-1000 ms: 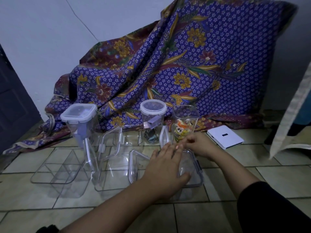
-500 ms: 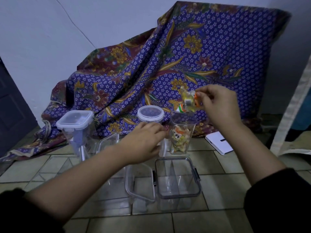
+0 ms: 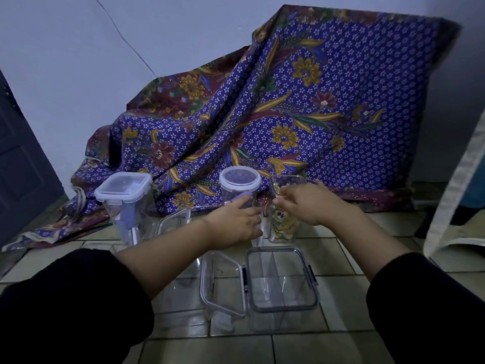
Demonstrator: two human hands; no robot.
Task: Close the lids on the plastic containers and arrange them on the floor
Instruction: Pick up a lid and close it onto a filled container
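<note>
A tall clear container [image 3: 282, 228] holding colourful wrapped sweets stands open at the back. My right hand [image 3: 307, 203] wraps its upper front, thumb at the rim. My left hand [image 3: 236, 222] curls its fingers on a small clear lid [image 3: 258, 239] that leans between this container and a round jar with its lid on [image 3: 240, 179]. Further left stands a square container with a closed clip lid [image 3: 123, 189]. Nearest me sits an open divided container [image 3: 282, 307], its loose lid [image 3: 219, 287] lying along its left side.
More clear open boxes and a raised lid [image 3: 173, 222] lie on the tiled floor [image 3: 341, 261] at left, partly hidden by my left arm. A purple patterned cloth [image 3: 301, 114] drapes behind. A dark door [image 3: 18, 166] is at far left, pale fabric [image 3: 459, 193] at right.
My right hand, which held a wrapped sweet above the tall container, has come down onto that container. My left hand moved right and forward to the leaning lid.
</note>
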